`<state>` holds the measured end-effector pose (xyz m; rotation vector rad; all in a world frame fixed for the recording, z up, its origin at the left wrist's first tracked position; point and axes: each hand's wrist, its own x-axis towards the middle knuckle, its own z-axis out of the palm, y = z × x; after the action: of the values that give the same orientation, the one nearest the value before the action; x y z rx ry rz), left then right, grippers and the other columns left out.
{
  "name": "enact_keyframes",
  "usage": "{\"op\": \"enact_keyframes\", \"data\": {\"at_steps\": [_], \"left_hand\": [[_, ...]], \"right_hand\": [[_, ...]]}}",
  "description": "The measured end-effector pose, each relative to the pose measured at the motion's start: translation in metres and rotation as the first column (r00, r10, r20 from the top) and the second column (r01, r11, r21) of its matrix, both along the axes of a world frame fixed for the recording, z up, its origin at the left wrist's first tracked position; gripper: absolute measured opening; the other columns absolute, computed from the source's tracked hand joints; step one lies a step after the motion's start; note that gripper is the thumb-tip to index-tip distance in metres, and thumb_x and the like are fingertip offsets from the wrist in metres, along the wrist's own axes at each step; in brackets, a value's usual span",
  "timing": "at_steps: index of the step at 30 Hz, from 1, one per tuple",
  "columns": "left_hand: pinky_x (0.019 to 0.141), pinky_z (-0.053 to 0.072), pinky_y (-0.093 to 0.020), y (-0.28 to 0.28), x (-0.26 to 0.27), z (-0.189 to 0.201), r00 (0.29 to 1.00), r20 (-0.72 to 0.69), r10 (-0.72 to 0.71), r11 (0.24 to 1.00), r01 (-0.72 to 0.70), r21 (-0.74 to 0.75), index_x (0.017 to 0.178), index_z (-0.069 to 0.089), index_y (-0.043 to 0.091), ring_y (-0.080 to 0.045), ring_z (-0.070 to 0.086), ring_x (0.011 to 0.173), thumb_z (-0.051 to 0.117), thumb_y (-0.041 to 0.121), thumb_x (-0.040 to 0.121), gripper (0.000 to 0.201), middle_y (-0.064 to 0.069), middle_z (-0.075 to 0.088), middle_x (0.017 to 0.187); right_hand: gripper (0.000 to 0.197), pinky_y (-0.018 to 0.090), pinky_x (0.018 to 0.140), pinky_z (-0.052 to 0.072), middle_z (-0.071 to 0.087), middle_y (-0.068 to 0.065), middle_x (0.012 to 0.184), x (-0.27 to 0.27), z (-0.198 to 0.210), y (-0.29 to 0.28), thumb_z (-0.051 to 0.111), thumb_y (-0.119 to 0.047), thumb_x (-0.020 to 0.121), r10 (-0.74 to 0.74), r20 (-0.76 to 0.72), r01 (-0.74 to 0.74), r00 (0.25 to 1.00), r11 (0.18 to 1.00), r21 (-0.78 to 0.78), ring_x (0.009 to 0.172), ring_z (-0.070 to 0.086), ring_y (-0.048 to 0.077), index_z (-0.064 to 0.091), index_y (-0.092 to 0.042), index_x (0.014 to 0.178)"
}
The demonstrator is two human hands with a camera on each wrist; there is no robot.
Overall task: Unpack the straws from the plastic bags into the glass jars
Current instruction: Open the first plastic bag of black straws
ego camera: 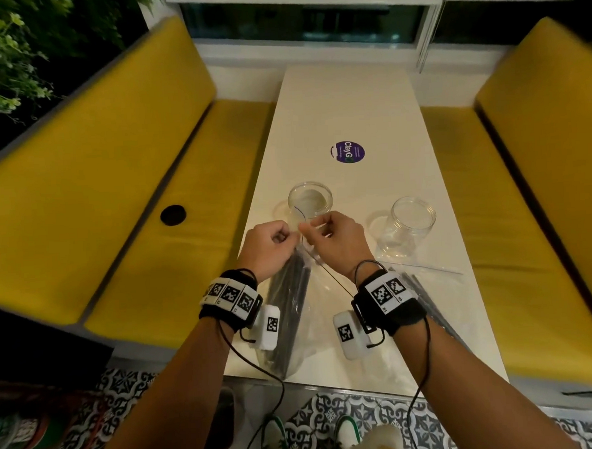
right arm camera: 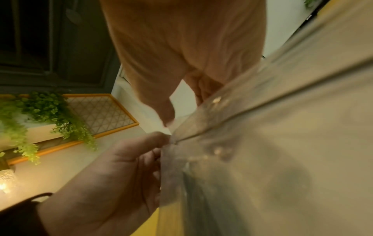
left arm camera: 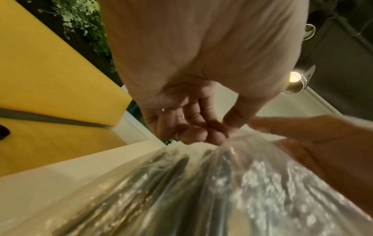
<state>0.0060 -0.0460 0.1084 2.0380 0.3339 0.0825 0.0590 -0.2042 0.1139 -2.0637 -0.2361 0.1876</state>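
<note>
Both hands (ego camera: 305, 237) pinching bag (ego camera: 291, 293) top edge (straws (ego camera: 287, 286) inside)

Clear plastic bag (ego camera: 294, 313) of black straws (ego camera: 284, 293), top lifted, bottom on worktop. Second bag (ego camera: 424, 286) flat at right, probably straws inside. Two empty glass jars (ego camera: 309, 199) (ego camera: 409, 225) upright behind.

A long white table (ego camera: 378, 124) carries two clear glass jars (ego camera: 310, 203) (ego camera: 409, 227), a round purple sticker (ego camera: 347, 152), and a second plastic bag of dark straws (ego camera: 435, 292) at the right.
</note>
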Motion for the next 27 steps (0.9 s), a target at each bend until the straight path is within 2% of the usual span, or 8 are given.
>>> {"op": "enact_keyframes", "data": {"at_steps": [5, 10, 13, 16, 18, 21, 24, 27], "left_hand": [[0.075, 0.056, -0.034, 0.001, 0.0, 0.002, 0.998, 0.008, 0.062, 0.997, -0.062, 0.049, 0.085, 0.073, 0.01, -0.022, 0.069, 0.077, 0.067, 0.03, 0.103, 0.027, -0.007, 0.077, 0.082], [0.076, 0.061, -0.045, 0.003, -0.001, -0.005, 0.983, -0.027, 0.18, 0.983, -0.179, 0.031, 0.084, 0.068, 0.011, -0.03, 0.07, 0.075, 0.065, 0.031, 0.104, 0.028, -0.01, 0.074, 0.081], [0.071, 0.056, -0.039, 0.006, -0.004, 0.003, 0.968, -0.068, 0.242, 0.969, -0.244, -0.025, 0.077, 0.061, 0.015, -0.021, 0.063, 0.068, 0.065, 0.054, 0.099, 0.045, -0.006, 0.069, 0.074], [0.067, 0.05, -0.033, -0.008, -0.007, 0.012, 0.979, -0.169, 0.112, 0.993, -0.115, -0.014, 0.071, 0.061, 0.013, -0.017, 0.057, 0.06, 0.058, 0.07, 0.096, 0.062, -0.003, 0.063, 0.064], [0.065, 0.05, -0.032, -0.015, -0.008, 0.012, 0.987, -0.16, 0.023, 0.999, -0.028, -0.031, 0.068, 0.065, 0.013, -0.013, 0.059, 0.059, 0.068, 0.054, 0.098, 0.05, -0.001, 0.068, 0.064], [0.067, 0.057, -0.047, -0.011, -0.006, 0.006, 0.996, -0.085, 0.021, 1.0, -0.023, -0.016, 0.072, 0.068, 0.006, -0.023, 0.064, 0.061, 0.071, 0.025, 0.098, 0.032, -0.016, 0.075, 0.073], [0.075, 0.06, -0.052, -0.004, -0.008, 0.005, 0.999, -0.052, 0.016, 1.0, -0.015, 0.018, 0.064, 0.063, 0.013, -0.028, 0.062, 0.064, 0.071, 0.018, 0.095, 0.032, -0.022, 0.072, 0.073], [0.067, 0.057, -0.051, 0.004, -0.013, 0.006, 0.999, -0.009, 0.04, 0.999, -0.04, 0.014, 0.055, 0.055, 0.024, -0.025, 0.058, 0.06, 0.071, 0.015, 0.089, 0.038, -0.026, 0.066, 0.067]], "right_hand": [[0.027, 0.041, 0.07, 0.064, 0.077, 0.008, 0.074, -0.002, 0.001, -0.002, 0.069, -0.026, 0.097, 0.059, -0.082, -0.062, 0.995, 0.998, -0.03, 0.064, 0.073, 0.023, 0.075, -0.007, 0.078], [0.024, 0.027, 0.053, 0.056, 0.071, 0.008, 0.07, 0.004, 0.008, -0.008, 0.059, -0.014, 0.103, -0.103, -0.098, 0.112, 0.99, 0.99, 0.09, 0.051, 0.062, 0.016, 0.067, -0.007, 0.081], [0.026, 0.026, 0.047, 0.052, 0.067, 0.005, 0.066, 0.007, 0.009, -0.013, 0.057, -0.015, 0.105, -0.117, -0.106, 0.132, 0.987, 0.98, 0.146, 0.047, 0.056, 0.014, 0.063, -0.006, 0.081], [0.026, 0.033, 0.052, 0.052, 0.065, 0.007, 0.066, 0.007, 0.006, -0.01, 0.057, -0.014, 0.104, -0.068, -0.072, 0.08, 0.995, 0.982, 0.172, 0.047, 0.055, 0.018, 0.062, -0.001, 0.082], [0.028, 0.042, 0.061, 0.057, 0.067, 0.005, 0.066, 0.007, 0.005, -0.008, 0.06, -0.026, 0.101, -0.022, -0.074, 0.034, 0.997, 0.985, 0.17, 0.053, 0.059, 0.021, 0.065, -0.005, 0.082], [0.039, 0.046, 0.072, 0.062, 0.074, 0.003, 0.073, 0.0, 0.008, -0.008, 0.072, -0.057, 0.083, 0.055, -0.156, -0.041, 0.986, 0.995, 0.094, 0.065, 0.067, 0.018, 0.072, -0.018, 0.085], [0.021, 0.038, 0.065, 0.062, 0.077, 0.013, 0.083, -0.006, 0.01, -0.014, 0.08, -0.035, 0.089, 0.142, -0.192, -0.133, 0.971, 0.989, 0.059, 0.069, 0.069, 0.019, 0.074, -0.015, 0.083], [0.012, 0.038, 0.065, 0.064, 0.078, 0.013, 0.082, -0.002, 0.014, -0.024, 0.07, -0.013, 0.096, 0.117, -0.216, -0.109, 0.969, 0.993, 0.048, 0.072, 0.076, 0.021, 0.071, -0.006, 0.086]]}}
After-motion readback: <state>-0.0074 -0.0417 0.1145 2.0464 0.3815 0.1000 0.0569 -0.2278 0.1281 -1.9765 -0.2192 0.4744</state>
